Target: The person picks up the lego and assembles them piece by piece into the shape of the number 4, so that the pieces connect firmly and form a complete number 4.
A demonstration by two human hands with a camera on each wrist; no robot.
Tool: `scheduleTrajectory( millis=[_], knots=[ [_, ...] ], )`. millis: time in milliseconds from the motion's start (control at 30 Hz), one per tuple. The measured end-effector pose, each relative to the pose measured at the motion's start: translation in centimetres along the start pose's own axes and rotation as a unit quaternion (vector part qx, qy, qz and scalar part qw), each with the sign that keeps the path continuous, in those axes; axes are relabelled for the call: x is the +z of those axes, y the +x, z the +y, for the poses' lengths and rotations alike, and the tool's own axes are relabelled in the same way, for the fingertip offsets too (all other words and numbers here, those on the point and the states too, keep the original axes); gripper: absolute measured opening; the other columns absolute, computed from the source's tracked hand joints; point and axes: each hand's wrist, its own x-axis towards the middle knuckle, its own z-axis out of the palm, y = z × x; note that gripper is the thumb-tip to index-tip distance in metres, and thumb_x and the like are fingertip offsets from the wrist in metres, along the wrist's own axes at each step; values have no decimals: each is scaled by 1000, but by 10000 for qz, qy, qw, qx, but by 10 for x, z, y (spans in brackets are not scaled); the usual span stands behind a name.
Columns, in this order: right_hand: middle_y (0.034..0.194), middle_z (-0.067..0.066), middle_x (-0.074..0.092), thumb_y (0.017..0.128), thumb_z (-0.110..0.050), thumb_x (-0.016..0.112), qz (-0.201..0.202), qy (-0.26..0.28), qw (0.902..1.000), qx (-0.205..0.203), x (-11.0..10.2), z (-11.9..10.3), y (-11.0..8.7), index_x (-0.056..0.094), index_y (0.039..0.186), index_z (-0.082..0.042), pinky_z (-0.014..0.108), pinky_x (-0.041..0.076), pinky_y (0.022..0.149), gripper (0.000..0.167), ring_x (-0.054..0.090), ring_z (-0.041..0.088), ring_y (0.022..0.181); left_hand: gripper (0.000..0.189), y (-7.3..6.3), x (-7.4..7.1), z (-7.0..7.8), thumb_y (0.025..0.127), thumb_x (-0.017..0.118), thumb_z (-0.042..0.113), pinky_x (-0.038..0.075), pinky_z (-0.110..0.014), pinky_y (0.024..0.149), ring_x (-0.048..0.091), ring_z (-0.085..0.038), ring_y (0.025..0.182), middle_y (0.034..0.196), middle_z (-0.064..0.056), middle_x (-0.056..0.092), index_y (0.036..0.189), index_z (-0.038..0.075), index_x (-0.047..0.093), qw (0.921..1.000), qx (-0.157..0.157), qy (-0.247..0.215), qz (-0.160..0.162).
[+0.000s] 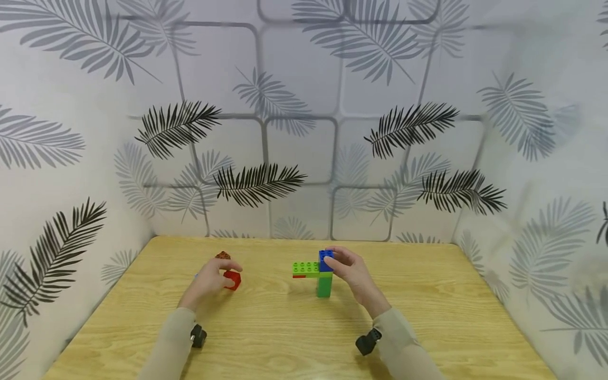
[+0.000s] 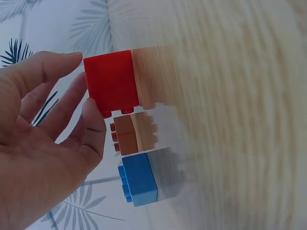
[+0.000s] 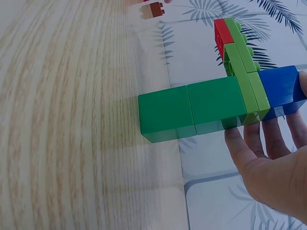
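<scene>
My left hand (image 1: 211, 279) pinches a red toy building brick (image 2: 111, 81) between thumb and fingers, low at the table surface; the brick's studs face sideways. Over on the right, my right hand (image 1: 353, 277) grips the dark blue brick (image 3: 283, 88) that tops a small tower. Its thumb is on the front and other fingers are behind. Below the blue brick come lime-green pieces (image 1: 305, 268) reaching out to the left, then two stacked green bricks (image 3: 192, 112) forming an upright column. A red piece (image 3: 221, 36) is fixed under the far end of the lime arm.
Near the left hand, a brown brick (image 1: 222, 255) and a blue brick (image 2: 139, 179) stand on the wooden table (image 1: 275, 338). The hand mostly hides that blue brick in the head view. A leaf-patterned wall (image 1: 304, 211) borders the table's back edge.
</scene>
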Motion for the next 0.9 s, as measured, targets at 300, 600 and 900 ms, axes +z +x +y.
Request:
scheduleTrajectory(
  millis=[300,600,900],
  knots=[
    [123,10,61,94,-25,67,43,-9,10000,25,0,2,3,57,134,-8,47,42,109,45,62,18,108,54,2,-2,-4,67,55,-16,43,-29,60,50,-26,88,119,-18,62,115,3,70,9988,-97,-132,-459],
    [127,11,59,95,-28,66,15,-160,9999,-33,-5,3,-3,55,136,-8,45,44,108,47,60,16,110,42,8,9,-4,81,67,-9,53,-34,76,57,-30,106,127,-18,62,122,1,65,9982,-53,-269,-537],
    [126,11,60,94,-29,67,-76,-132,9999,-76,-2,3,1,55,135,-7,45,43,108,48,61,19,113,39,12,18,8,92,68,13,54,-33,83,61,-24,108,126,-13,64,130,5,63,9969,-124,-760,-142]
  ],
)
